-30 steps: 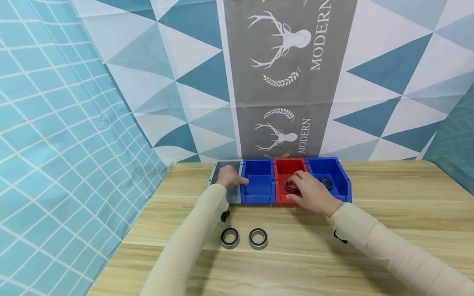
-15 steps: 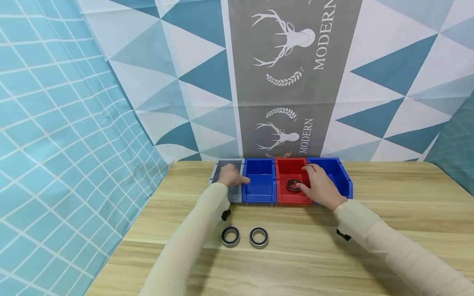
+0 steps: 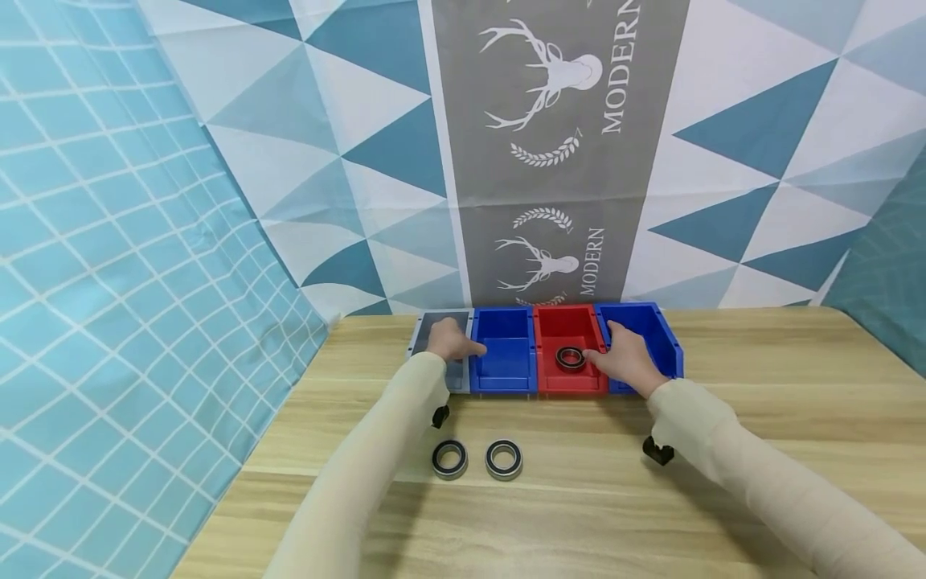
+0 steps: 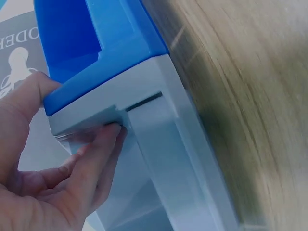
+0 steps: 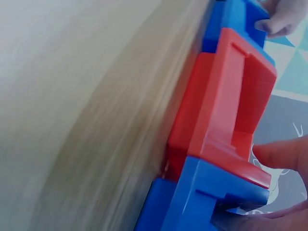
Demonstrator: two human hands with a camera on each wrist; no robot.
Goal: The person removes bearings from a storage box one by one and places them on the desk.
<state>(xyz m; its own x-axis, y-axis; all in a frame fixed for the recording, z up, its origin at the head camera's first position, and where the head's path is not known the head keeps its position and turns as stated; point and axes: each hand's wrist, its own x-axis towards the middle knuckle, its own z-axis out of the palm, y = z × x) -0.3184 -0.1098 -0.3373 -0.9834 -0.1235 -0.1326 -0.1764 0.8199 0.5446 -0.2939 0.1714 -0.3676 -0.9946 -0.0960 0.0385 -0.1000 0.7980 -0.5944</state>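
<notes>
Bins [image 3: 504,386] | near far edge of worktop [image 3: 781,386] | probably light, stiff | left hand [image 3: 450,341] pinches grey-blue wall [image 4: 115,90], a sound hold | right hand [image 3: 628,359] straddles red-blue wall [image 5: 230,168]; grip unclear, fingertips hidden

The bare left hand [image 3: 450,342] covers part of the grey plastic bin [image 3: 456,378], the bare right hand [image 3: 628,358] part of the rightmost blue plastic bin [image 3: 661,342]; the cream left sleeve [image 3: 369,466] runs off the head view's bottom edge, the black object [image 3: 440,416] beneath it too small to identify
</notes>
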